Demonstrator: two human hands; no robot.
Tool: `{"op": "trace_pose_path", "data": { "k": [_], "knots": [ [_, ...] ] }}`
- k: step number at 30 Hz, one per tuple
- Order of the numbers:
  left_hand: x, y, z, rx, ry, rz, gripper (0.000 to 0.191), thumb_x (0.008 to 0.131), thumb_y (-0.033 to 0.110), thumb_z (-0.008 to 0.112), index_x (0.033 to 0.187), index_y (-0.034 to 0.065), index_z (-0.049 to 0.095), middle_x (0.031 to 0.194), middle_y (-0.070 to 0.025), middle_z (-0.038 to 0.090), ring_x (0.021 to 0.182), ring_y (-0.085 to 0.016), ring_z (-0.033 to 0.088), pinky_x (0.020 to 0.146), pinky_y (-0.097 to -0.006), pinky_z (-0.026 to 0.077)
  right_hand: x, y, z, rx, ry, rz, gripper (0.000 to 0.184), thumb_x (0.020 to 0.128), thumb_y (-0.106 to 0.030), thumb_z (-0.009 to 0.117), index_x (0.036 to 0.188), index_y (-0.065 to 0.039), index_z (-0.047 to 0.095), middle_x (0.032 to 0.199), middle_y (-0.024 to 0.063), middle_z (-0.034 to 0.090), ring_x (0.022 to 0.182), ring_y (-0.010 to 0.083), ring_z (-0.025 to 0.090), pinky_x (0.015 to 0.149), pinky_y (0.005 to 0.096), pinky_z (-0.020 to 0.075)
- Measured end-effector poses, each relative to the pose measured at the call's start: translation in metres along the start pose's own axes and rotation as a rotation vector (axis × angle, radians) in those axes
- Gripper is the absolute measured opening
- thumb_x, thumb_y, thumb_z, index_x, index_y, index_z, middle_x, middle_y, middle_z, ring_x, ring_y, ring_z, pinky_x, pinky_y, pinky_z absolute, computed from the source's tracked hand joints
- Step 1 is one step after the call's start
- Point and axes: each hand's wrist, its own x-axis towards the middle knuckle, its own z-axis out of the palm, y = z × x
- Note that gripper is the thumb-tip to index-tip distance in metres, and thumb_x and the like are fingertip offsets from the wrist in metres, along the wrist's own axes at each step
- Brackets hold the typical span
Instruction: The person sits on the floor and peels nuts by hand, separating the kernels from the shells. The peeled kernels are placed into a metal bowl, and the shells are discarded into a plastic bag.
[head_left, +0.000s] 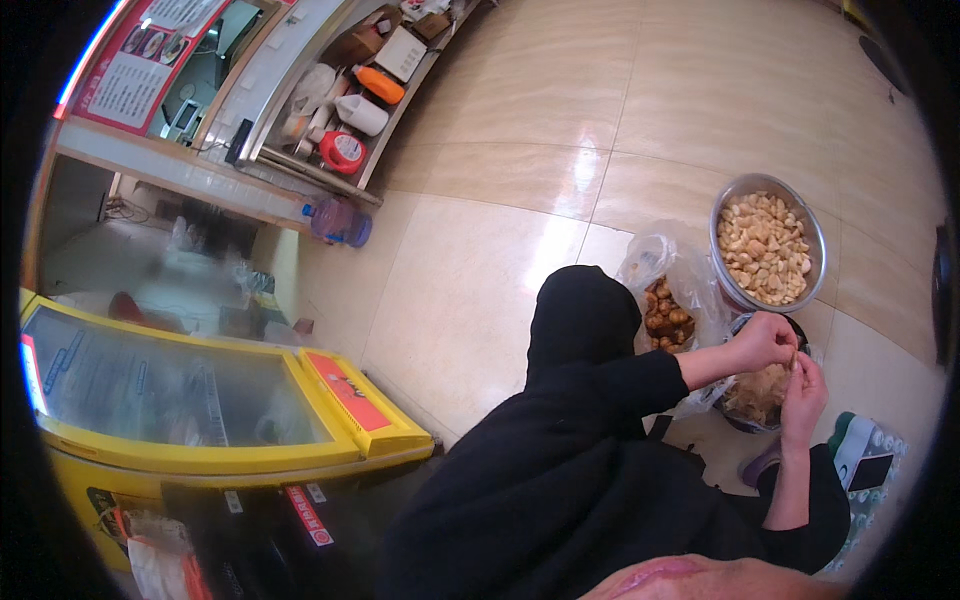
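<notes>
My left hand (766, 343) and my right hand (804, 394) meet fingertip to fingertip. Between them they pinch a small piece, mostly hidden by the fingers, that looks like a garlic clove. Under the hands stands a dark bucket (739, 424) with a plastic liner, holding papery garlic skins (752, 396). Just beyond it a round metal bowl (820, 251) is heaped with pale peeled garlic cloves (761, 244). To the left of the bowl, an open clear plastic bag (703, 277) contains brown, unpeeled-looking garlic (666, 315).
My black-clothed left knee (585, 315) rises beside the bag. A phone-like dark rectangle (871, 473) lies at the right on a dotted surface. Leftward are a yellow glass-topped freezer (180, 457), a large blue water bottle (337, 221) and a metal shelf (371, 161) with several bottles.
</notes>
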Motion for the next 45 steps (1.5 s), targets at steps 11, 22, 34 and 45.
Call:
{"op": "trace_pose_path", "data": {
  "k": [11, 22, 34, 45],
  "knots": [
    [0.004, -0.006, -0.009, -0.616, -0.073, -0.404, 0.007, 0.075, 0.007, 0.063, 0.071, 0.0015, 0.063, 0.067, -0.0046, 0.062, 0.059, -0.010, 0.056, 0.053, -0.0226, 0.046, 0.011, 0.002, 0.008, 0.155, 0.028, -0.005, 0.015, 0.089, -0.005, 0.049, 0.099, 0.001, 0.059, 0.089, 0.0030, 0.056, 0.065, 0.0071, 0.048, 0.057, 0.0192, 0.0399],
    [0.003, -0.009, 0.002, -0.067, 0.017, 0.039, 0.006, 0.074, 0.005, 0.065, 0.070, 0.0012, 0.063, 0.072, -0.0031, 0.061, 0.068, -0.010, 0.057, 0.059, -0.0242, 0.045, 0.010, 0.009, -0.001, 0.128, -0.024, 0.160, 0.021, 0.089, -0.008, 0.053, 0.106, 0.001, 0.061, 0.094, 0.0039, 0.061, 0.069, 0.0065, 0.050, 0.060, 0.0187, 0.0405],
    [0.010, -0.016, -0.005, -0.408, 0.033, -0.368, 0.010, 0.085, 0.015, 0.056, 0.086, 0.0064, 0.061, 0.072, 0.0010, 0.057, 0.067, -0.009, 0.054, 0.056, -0.0242, 0.043, 0.010, -0.004, -0.014, 0.674, 0.071, 0.388, 0.023, 0.089, -0.015, 0.053, 0.106, -0.001, 0.060, 0.097, 0.0069, 0.061, 0.087, 0.0125, 0.057, 0.077, 0.0249, 0.0470],
    [0.011, -0.002, 0.010, -0.027, -0.010, -0.265, 0.013, 0.080, 0.008, 0.066, 0.091, 0.0003, 0.066, 0.079, -0.0016, 0.063, 0.069, -0.005, 0.055, 0.063, -0.0195, 0.045, 0.010, -0.005, -0.017, 0.765, 0.109, 0.439, 0.019, 0.085, -0.013, 0.062, 0.098, 0.001, 0.061, 0.084, 0.0045, 0.061, 0.064, 0.0061, 0.051, 0.056, 0.0181, 0.0414]
  ]
}}
